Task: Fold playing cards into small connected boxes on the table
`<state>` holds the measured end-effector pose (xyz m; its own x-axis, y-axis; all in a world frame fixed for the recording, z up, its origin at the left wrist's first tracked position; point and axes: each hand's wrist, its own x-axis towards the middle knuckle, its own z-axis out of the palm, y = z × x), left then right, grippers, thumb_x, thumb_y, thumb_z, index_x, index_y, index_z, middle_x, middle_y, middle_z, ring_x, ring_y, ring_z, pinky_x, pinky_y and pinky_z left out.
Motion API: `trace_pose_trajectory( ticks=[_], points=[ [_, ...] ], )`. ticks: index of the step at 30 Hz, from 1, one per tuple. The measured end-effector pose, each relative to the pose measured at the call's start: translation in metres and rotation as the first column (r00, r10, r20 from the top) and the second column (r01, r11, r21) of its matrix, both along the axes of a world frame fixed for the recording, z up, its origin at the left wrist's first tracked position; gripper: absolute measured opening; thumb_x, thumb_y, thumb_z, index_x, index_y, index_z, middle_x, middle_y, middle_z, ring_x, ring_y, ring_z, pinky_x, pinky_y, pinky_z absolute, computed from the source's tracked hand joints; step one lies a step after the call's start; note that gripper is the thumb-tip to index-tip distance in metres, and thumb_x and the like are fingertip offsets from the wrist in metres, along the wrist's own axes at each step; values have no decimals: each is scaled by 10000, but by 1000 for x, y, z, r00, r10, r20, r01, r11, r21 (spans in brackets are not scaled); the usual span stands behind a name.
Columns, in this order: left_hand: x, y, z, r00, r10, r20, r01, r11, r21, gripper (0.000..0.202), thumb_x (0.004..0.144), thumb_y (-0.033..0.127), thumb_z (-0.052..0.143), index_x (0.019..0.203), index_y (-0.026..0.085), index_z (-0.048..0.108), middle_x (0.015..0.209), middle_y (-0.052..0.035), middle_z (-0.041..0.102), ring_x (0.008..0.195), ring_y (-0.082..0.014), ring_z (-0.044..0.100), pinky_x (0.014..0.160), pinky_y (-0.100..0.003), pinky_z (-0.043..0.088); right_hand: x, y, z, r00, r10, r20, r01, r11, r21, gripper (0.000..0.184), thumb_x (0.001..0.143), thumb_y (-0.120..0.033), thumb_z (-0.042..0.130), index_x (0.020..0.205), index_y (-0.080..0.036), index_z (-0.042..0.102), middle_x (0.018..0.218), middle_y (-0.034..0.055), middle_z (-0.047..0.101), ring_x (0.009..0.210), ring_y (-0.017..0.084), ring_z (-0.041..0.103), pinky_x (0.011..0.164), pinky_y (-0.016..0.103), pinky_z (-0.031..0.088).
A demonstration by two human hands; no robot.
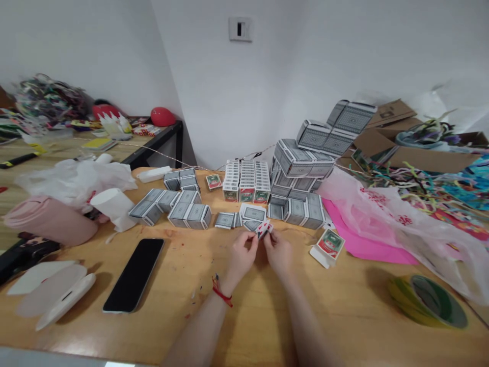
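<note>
My left hand (244, 251) and my right hand (278, 252) pinch a few small playing cards (262, 229) between them, red pips facing me. Just behind, face-down cards (254, 213) with grey patterned backs lie on the table, and a short pile of cards (225, 220) sits left of them. Right of my hands is a card box (330, 243) with a green and red front and a white flap sticking out. Grey-backed cards joined into blocks form a tall stepped stack (301, 158) at the back right. Lower card blocks (187, 209) stand to the left.
Rows of card boxes (246, 181) stand against the wall side. A black phone (134, 275) lies at left, near a paper roll (113, 208) and a pink roll (51, 220). At right are green-yellow tape (428, 300), a plastic bag (405, 214) and pink paper (362, 239).
</note>
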<state>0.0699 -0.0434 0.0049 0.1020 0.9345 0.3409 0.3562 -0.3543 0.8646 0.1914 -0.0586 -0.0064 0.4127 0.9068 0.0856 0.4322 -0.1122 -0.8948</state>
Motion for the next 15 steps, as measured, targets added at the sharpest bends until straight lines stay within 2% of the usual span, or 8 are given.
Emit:
trace_pose_trajectory(
  ticks=[3,6,10,15],
  points=[
    [0,2,1,998,42,47,-41,999,-13,99,769,236,513,751,187,596,735,-39,623,701,-152,562,683,-256,431,6,2,0,977,144,-159,-137,989,51,290,765,-373,472,875,-179,657,829,73,704,729,207,625,653,279,452],
    [-2,4,3,995,53,89,-51,998,-23,84,758,228,515,744,188,588,725,-32,611,691,-146,554,672,-249,434,11,3,0,971,184,-156,-179,983,42,282,750,-369,483,854,-183,669,790,50,706,702,204,623,644,287,464],
    [-3,5,4,995,39,89,-38,999,-13,74,751,228,523,730,185,580,714,-27,607,678,-142,554,662,-243,433,11,2,2,985,162,-54,-161,987,20,264,757,-369,479,791,-192,672,753,44,703,669,196,623,613,271,454],
    [4,0,-2,998,50,48,-49,999,-19,87,759,239,524,750,192,597,727,-35,623,696,-151,567,679,-249,429,5,0,1,995,52,81,-51,999,-21,254,780,-355,464,751,-189,654,737,81,690,638,198,619,581,268,410]
  ],
)
